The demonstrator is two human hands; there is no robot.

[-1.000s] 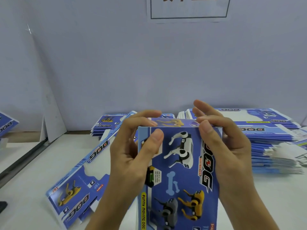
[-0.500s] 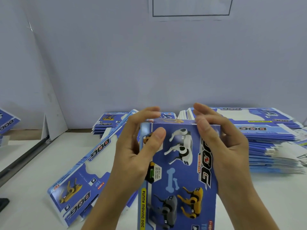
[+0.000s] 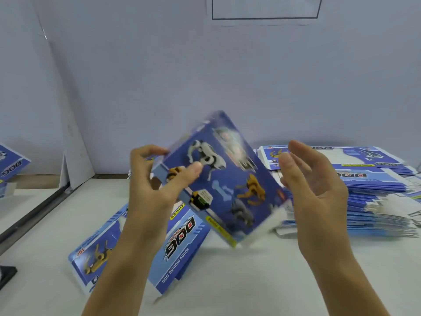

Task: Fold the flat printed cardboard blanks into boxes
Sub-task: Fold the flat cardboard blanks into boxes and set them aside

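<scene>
A folded blue box (image 3: 227, 179) printed with robot dogs hangs tilted in the air above the table, its image blurred. My left hand (image 3: 157, 185) grips its upper left corner, thumb on the printed face and fingers behind. My right hand (image 3: 312, 185) is beside the box's right edge with fingers straight and apart from it, holding nothing. A tall stack of flat printed blanks (image 3: 364, 195) lies at the right.
Two blue boxes (image 3: 180, 252) lie on the white table (image 3: 250, 281) under my left forearm. More blanks are piled against the grey back wall. A white board (image 3: 75, 156) leans at the left, beside a metal rail along the table edge.
The box has swung from upright to tilted, its lower end now out to the right. My right hand has let go and drawn off to the right.
</scene>
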